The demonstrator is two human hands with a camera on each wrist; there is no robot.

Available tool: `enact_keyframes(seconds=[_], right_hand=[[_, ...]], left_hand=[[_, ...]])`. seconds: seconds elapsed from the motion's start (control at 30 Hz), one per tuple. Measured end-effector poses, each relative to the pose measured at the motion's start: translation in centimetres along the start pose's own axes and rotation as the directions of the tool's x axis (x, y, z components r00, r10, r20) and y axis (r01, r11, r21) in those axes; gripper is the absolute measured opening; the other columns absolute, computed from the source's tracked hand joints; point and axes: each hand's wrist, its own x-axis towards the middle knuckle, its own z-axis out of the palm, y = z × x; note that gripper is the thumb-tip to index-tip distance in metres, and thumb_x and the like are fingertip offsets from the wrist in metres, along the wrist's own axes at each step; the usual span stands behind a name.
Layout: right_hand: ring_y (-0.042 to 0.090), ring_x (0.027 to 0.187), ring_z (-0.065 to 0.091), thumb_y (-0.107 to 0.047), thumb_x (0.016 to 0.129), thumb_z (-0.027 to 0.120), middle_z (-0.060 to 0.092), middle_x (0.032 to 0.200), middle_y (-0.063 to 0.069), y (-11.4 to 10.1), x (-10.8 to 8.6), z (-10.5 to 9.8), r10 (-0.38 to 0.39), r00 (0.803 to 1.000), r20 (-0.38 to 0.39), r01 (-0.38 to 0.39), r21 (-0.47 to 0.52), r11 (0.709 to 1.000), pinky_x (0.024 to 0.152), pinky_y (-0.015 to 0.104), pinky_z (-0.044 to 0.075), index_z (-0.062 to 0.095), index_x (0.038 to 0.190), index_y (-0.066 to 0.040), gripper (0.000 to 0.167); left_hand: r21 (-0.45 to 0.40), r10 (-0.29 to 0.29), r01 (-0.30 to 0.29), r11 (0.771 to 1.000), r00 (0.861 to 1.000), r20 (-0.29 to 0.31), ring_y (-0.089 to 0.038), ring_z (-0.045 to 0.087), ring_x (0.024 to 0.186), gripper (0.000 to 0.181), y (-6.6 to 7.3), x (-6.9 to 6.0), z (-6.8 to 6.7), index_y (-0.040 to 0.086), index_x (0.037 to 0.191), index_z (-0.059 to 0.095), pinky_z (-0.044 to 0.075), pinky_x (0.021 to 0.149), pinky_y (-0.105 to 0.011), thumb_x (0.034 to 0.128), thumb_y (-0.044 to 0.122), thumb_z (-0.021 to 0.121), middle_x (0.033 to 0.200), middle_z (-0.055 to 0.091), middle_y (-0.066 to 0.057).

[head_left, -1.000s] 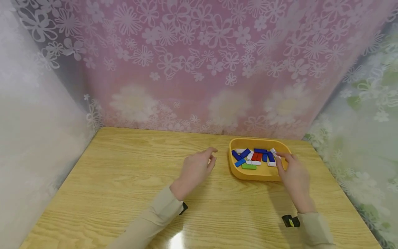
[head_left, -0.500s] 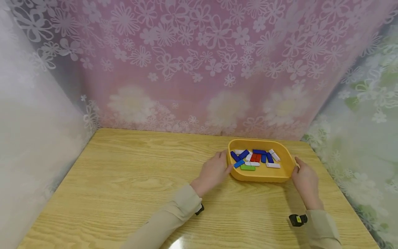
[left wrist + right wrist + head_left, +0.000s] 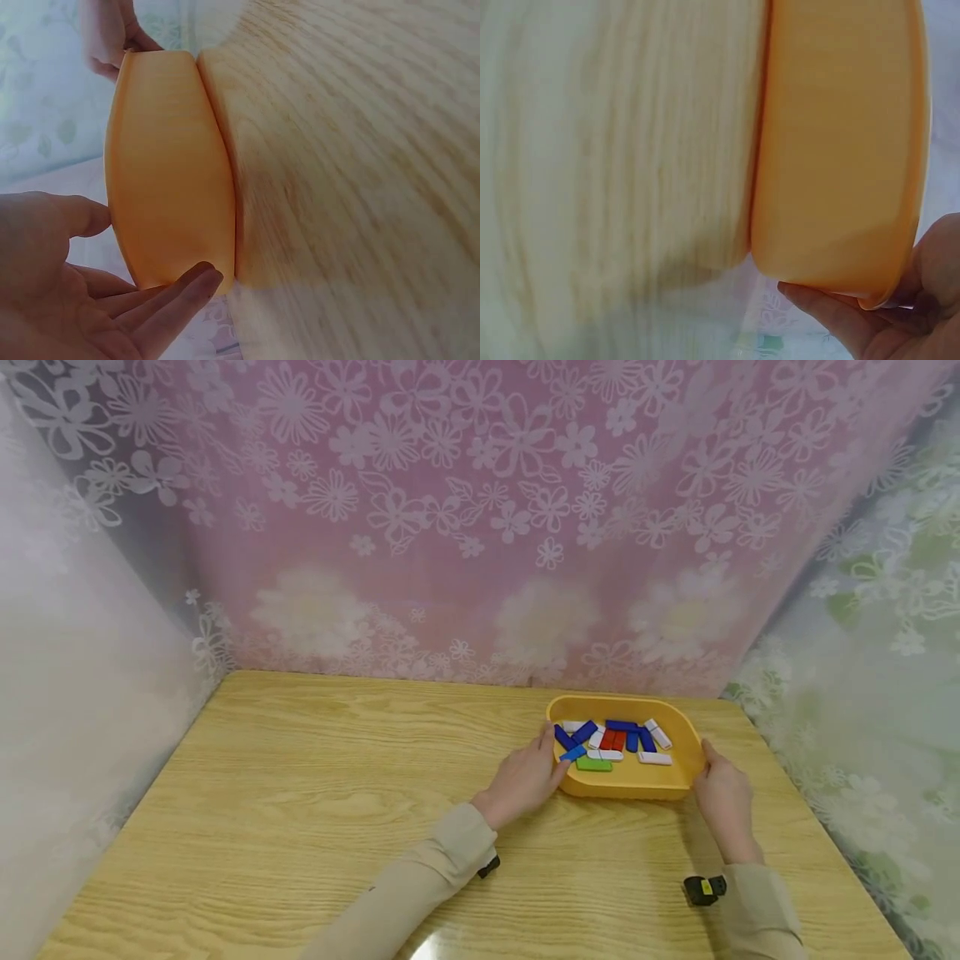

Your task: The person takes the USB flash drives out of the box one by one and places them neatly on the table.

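A yellow tray (image 3: pixel 626 791) stands on the wooden table with several small pieces lying flat in it: dark blue, white (image 3: pixel 655 759), red (image 3: pixel 612 740), light blue and one green (image 3: pixel 594 765). My left hand (image 3: pixel 521 778) grips the tray's left end. In the left wrist view the thumb of that hand (image 3: pixel 67 277) touches the rim of the tray (image 3: pixel 169 165), while its fingers lie along the end wall. At the right end my right hand (image 3: pixel 726 797) holds the tray; in the right wrist view this hand (image 3: pixel 900 315) has its fingers around the tray's end (image 3: pixel 840 150), partly hidden.
The wooden table (image 3: pixel 300 793) extends left and toward the front. A pink flowered curtain (image 3: pixel 450 568) hangs right behind the table's back edge, with pale patterned cloths at the left (image 3: pixel 75 693) and right (image 3: pixel 862 718).
My right hand has let go of a white piece inside the tray and moved to the tray's right end. My left hand has moved right and taken hold of the left end.
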Motion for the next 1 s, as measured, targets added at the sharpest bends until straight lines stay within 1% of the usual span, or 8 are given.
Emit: enact_keyframes(seconds=[0.2, 0.27, 0.33, 0.43, 0.53, 0.73, 0.9, 1.0], right_hand=[[0.044, 0.062, 0.057, 0.003, 0.097, 0.038, 0.059, 0.106, 0.044, -0.2, 0.0, -0.2, -0.013, 1.0, -0.011, 0.013, 0.008, 1.0, 0.061, 0.062, 0.046, 0.05, 0.136, 0.017, 0.043], [0.042, 0.06, 0.055, 0.003, 0.097, 0.038, 0.059, 0.106, 0.044, -0.2, 0.0, -0.2, -0.011, 1.0, -0.009, 0.011, 0.009, 1.0, 0.06, 0.06, 0.045, 0.05, 0.136, 0.017, 0.043], [0.037, 0.058, 0.052, 0.003, 0.097, 0.038, 0.059, 0.107, 0.045, -0.2, 0.0, -0.2, -0.008, 1.0, -0.001, 0.008, 0.009, 1.0, 0.059, 0.058, 0.045, 0.05, 0.136, 0.017, 0.043], [0.035, 0.056, 0.049, 0.002, 0.098, 0.038, 0.059, 0.104, 0.045, -0.4, -0.2, -0.1, -0.009, 1.0, 0.014, 0.009, 0.007, 1.0, 0.057, 0.056, 0.044, 0.049, 0.137, 0.017, 0.043], [0.036, 0.056, 0.05, 0.002, 0.098, 0.038, 0.059, 0.1, 0.045, -0.6, -0.4, -0.1, -0.015, 1.0, 0.021, 0.015, -0.001, 1.0, 0.056, 0.056, 0.044, 0.049, 0.137, 0.017, 0.043], [0.034, 0.055, 0.048, 0.001, 0.098, 0.037, 0.06, 0.098, 0.044, -0.8, -0.4, 0.2, -0.013, 1.0, 0.029, 0.013, 0.01, 1.0, 0.053, 0.05, 0.042, 0.048, 0.138, 0.017, 0.044], [0.026, 0.048, 0.039, 0.001, 0.098, 0.037, 0.056, 0.064, 0.029, -0.9, -0.5, 0.2, -0.026, 0.999, 0.042, 0.025, 0.024, 0.999, 0.047, 0.038, 0.033, 0.047, 0.138, 0.018, 0.044], [0.026, 0.047, 0.038, 0.001, 0.098, 0.038, 0.053, 0.057, 0.023, -1.1, -0.6, 0.2, -0.035, 0.999, 0.037, 0.034, 0.019, 0.999, 0.046, 0.036, 0.032, 0.048, 0.138, 0.017, 0.044]], left_hand=[[0.019, 0.002, -0.002, 1.0, 1.0, -0.004, -0.025, 0.07, 0.1, 0.065, 0.3, 0.1, -0.2, -0.007, 0.154, 0.031, 0.058, 0.075, -0.033, 0.107, 0.032, 0.051, 0.148, 0.052, -0.019], [0.008, -0.011, 0.011, 1.0, 1.0, 0.004, -0.022, 0.07, 0.085, 0.065, 0.4, 0.0, -0.3, -0.007, 0.155, 0.03, 0.054, 0.062, -0.03, 0.1071, 0.031, 0.051, 0.149, 0.051, -0.019], [-0.007, -0.029, 0.029, 1.0, 1.0, 0.009, -0.018, 0.063, 0.067, 0.065, 0.5, 0.0, -0.4, -0.007, 0.155, 0.028, 0.046, 0.051, -0.027, 0.1069, 0.03, 0.051, 0.148, 0.052, -0.019], [-0.03, -0.061, 0.061, 0.998, 0.998, 0.01, -0.014, 0.042, 0.047, 0.066, 0.5, -0.1, -0.4, -0.007, 0.155, 0.027, 0.031, 0.041, -0.025, 0.1059, 0.028, 0.052, 0.143, 0.057, -0.019], [-0.037, -0.076, 0.076, 0.996, 0.997, 0.006, -0.012, 0.034, 0.044, 0.066, 0.4, -0.2, -0.4, -0.007, 0.155, 0.027, 0.026, 0.039, -0.024, 0.1054, 0.027, 0.053, 0.138, 0.06, -0.018], [-0.043, -0.068, 0.068, 0.997, 0.998, -0.003, -0.012, 0.036, 0.046, 0.067, 0.1, -0.4, -0.5, -0.01, 0.154, 0.027, 0.028, 0.041, -0.024, 0.1048, 0.026, 0.054, 0.132, 0.063, -0.02], [-0.054, -0.067, 0.067, 0.996, 0.998, -0.01, -0.012, 0.037, 0.048, 0.067, -0.2, -0.5, -0.7, -0.011, 0.154, 0.027, 0.029, 0.041, -0.025, 0.1043, 0.025, 0.055, 0.131, 0.063, -0.022], [-0.054, -0.069, 0.069, 0.996, 0.998, -0.009, -0.012, 0.036, 0.047, 0.067, -0.3, -0.6, -0.8, -0.011, 0.154, 0.027, 0.029, 0.041, -0.025, 0.1043, 0.024, 0.055, 0.124, 0.066, -0.02]])
